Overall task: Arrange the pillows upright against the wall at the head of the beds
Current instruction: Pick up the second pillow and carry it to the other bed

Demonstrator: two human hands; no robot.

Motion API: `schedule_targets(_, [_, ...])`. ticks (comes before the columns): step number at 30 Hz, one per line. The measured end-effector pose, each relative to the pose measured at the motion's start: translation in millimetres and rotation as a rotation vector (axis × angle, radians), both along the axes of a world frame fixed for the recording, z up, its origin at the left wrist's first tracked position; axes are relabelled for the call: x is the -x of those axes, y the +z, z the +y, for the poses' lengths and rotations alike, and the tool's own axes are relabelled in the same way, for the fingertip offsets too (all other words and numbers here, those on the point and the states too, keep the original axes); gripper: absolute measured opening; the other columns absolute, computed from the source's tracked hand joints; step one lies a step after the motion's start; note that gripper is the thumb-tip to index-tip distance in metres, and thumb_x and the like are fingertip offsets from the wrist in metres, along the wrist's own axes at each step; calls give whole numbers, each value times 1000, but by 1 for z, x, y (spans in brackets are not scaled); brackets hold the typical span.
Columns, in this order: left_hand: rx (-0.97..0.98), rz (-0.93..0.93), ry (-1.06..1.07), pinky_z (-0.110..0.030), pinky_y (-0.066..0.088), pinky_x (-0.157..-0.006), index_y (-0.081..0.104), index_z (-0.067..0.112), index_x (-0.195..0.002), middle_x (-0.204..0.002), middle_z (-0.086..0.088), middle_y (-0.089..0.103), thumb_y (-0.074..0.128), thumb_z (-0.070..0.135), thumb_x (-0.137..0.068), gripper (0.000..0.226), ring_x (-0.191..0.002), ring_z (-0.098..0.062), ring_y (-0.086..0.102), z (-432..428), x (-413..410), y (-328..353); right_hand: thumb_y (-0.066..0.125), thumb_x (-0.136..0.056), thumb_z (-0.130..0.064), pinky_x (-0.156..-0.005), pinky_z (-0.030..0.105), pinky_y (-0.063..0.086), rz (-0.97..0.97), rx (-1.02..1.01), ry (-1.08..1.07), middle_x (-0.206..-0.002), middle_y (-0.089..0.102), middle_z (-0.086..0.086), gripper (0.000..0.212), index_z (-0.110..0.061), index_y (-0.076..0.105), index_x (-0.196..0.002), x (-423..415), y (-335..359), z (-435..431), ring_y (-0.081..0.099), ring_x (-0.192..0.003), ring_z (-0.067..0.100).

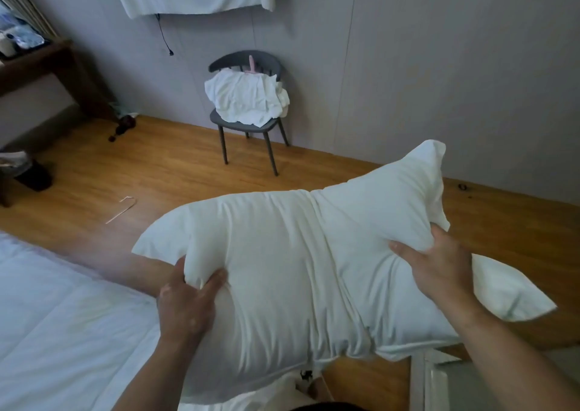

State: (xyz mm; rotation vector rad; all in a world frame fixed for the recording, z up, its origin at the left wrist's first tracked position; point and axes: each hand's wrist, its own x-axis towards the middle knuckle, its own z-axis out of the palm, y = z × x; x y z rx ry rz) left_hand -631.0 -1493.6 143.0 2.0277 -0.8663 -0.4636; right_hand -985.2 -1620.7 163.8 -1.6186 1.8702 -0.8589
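Note:
A large white pillow [292, 272] hangs in the air in front of me, lying roughly flat, above the wooden floor and the corner of a bed. My left hand [188, 304] pinches its near left edge. My right hand [439, 263] grips its right side, just below the far right corner. The white bed [56, 326] fills the lower left. The head of the bed and the wall behind it are out of view.
A grey chair [248, 121] piled with white linen stands against the grey wall. A dark wooden desk [47, 71] and a black bin [28, 172] stand at the left. A thin stick [120, 209] lies on the floor. A white frame [439, 379] is at lower right.

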Motion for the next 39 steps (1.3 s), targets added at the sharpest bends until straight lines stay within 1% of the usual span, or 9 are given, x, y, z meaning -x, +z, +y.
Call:
schedule_targets(5, [0,55,40,-47,52,-79,60,29,-120,-91,-7,73,73,52,-63,63,-87,-35,66,-90,-44,-1,81,-73,-51,-83,47,53,23,-4,31,-96,71,0,43,-25,65,-102,-45,4,-104,65,-94,34])
schedule_targets(10, [18,67,119,-44,50,-79,58,26,-127,-94,-8,71,79,42,-69,63,-91,-36,65,-159,-92,4,83,-74,-49,-82,45,51,21,-12,110,-92,68,1,40,-24,63,-99,-104,10,-199,63,-94,38])
schedule_targets(13, [35,62,182,-43,50,-80,59,27,-125,-95,-6,72,79,42,-68,62,-91,-33,65,-195,-128,2,83,-73,-48,-80,45,50,21,-11,186,-90,68,1,39,-24,62,-95,-150,8,-260,63,-92,38])
schedule_targets(16, [32,48,259,-39,44,-77,60,24,-125,-89,-1,67,81,36,-72,58,-87,-30,61,-229,-162,1,84,-72,-49,-80,46,52,22,0,263,-91,71,4,40,-23,63,-93,-200,3,-319,63,-90,38])
schedule_targets(21, [36,66,448,-39,43,-78,60,23,-126,-94,1,63,80,35,-73,58,-89,-27,58,-281,-228,-1,83,-71,-52,-79,46,51,39,-5,450,-94,73,6,44,-22,65,-96,-314,2,-426,64,-92,39])
schedule_targets(26, [12,70,637,-41,45,-82,60,23,-125,-106,-4,69,80,37,-72,59,-98,-31,63,-312,-296,5,85,-72,-48,-79,42,48,56,-18,654,-102,73,11,46,-19,66,-102,-441,11,-505,64,-96,40])
schedule_targets(30, [-15,59,757,-48,48,-86,60,27,-123,-106,-6,70,74,50,-65,64,-97,-35,63,-319,-361,4,86,-72,-43,-80,41,49,24,-13,785,-102,73,7,43,-20,67,-103,-547,10,-538,65,-100,36])
schedule_targets(34, [-23,73,829,-48,47,-89,59,26,-123,-108,-6,69,78,44,-69,60,-99,-35,62,-328,-444,-1,85,-72,-45,-82,44,51,45,-2,865,-101,74,5,46,-20,67,-105,-659,0,-558,66,-99,36])
schedule_targets(39, [-29,93,875,-53,47,-92,57,29,-124,-111,-4,69,73,55,-64,68,-101,-34,62,-329,-568,-5,83,-70,-52,-85,47,52,54,10,904,-109,71,9,54,-23,66,-112,-799,-9,-568,64,-102,39])
